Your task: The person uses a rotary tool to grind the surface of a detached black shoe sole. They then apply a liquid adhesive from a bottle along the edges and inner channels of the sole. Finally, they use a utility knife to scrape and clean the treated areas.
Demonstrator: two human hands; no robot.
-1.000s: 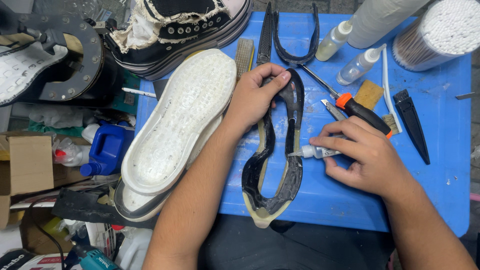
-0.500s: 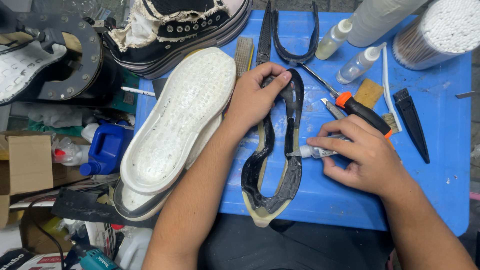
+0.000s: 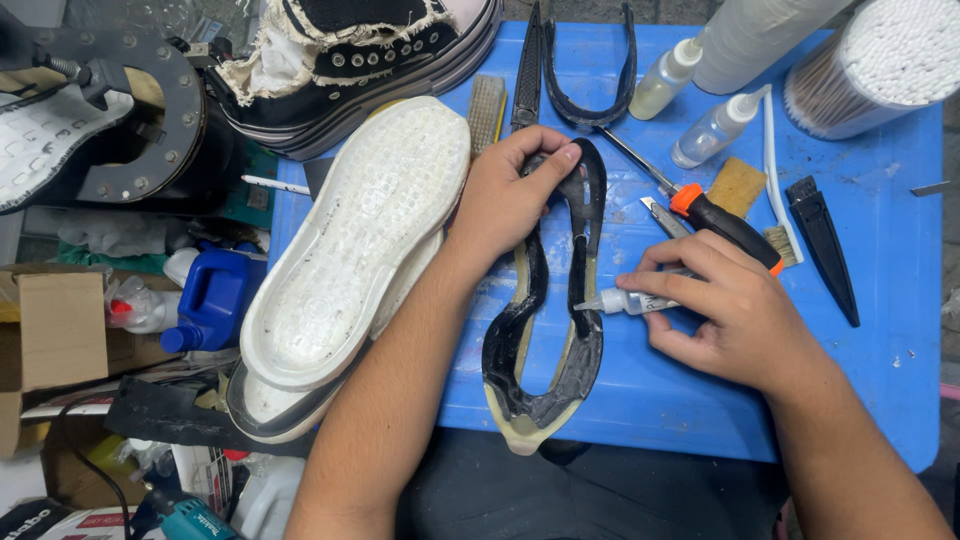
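left hand (image 3: pixel 510 195) curled, pressing black rubber shoe rim (image 3: pixel 545 340) on blue bench (image 3: pixel 880 300) | right hand (image 3: pixel 725 310) pinching small glue tube (image 3: pixel 625 299), tip maybe touching rim

Single head-worn view, looking steeply down

It sits close above the blue table (image 3: pixel 880 300) and both forearms, facing away from the body; the left edge, perhaps the floor, is cluttered and hard to read.

A brown cardboard box (image 3: pixel 55 335) sits at the left edge, a blue plastic jug (image 3: pixel 212 295) just right of it, and a dark printed carton (image 3: pixel 40 520) fills the bottom-left corner.
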